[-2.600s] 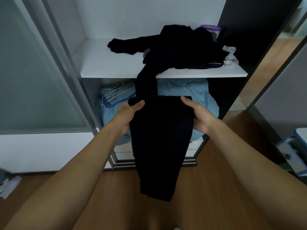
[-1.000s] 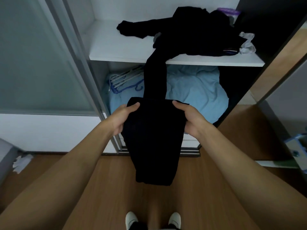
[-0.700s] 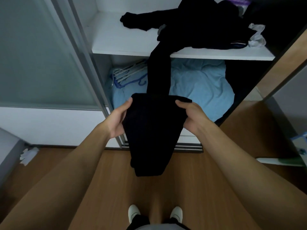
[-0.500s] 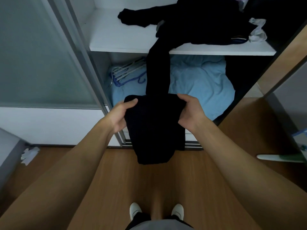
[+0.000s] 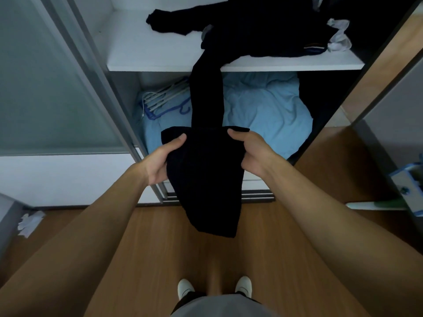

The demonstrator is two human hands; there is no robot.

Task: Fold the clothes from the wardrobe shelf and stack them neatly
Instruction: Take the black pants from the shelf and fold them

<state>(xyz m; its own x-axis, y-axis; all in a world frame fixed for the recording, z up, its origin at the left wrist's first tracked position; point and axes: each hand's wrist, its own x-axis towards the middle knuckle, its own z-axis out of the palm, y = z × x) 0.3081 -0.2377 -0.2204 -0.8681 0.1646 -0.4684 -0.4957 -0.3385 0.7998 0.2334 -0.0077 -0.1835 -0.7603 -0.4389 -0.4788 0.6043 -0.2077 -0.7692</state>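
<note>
Black garment [image 5: 206, 179] is hanging doubled over in the person's hands, below and in front of the wardrobe shelf [image 5: 160, 58]. One long dark length of it is running up from the held edge to the shelf's front lip, where it is joining the pile of dark clothes [image 5: 263, 26] lying on the shelf.

The left hand [image 5: 158, 163] is gripping the garment's upper left corner. Its thumb [image 5: 179, 139] is lying across the top of the fabric, and the other fingers are curling underneath, hidden by the cloth. The right hand [image 5: 254, 156] is gripping the upper right corner the same way, with the thumb pressing on top close to the folded edge and the fingers wrapping beneath, out of sight. Both hands are keeping the top edge roughly level, and the garment's lower end is dangling freely beneath them, above the wooden floor [image 5: 160, 259].

A white cloth [image 5: 338, 37] is lying at the shelf's right end, touching the pile. Pale blue bedding [image 5: 263, 110] is filling the compartment under the shelf, and a bundle of hangers [image 5: 164, 97] is resting on the bedding's left side, just under the shelf.
</note>
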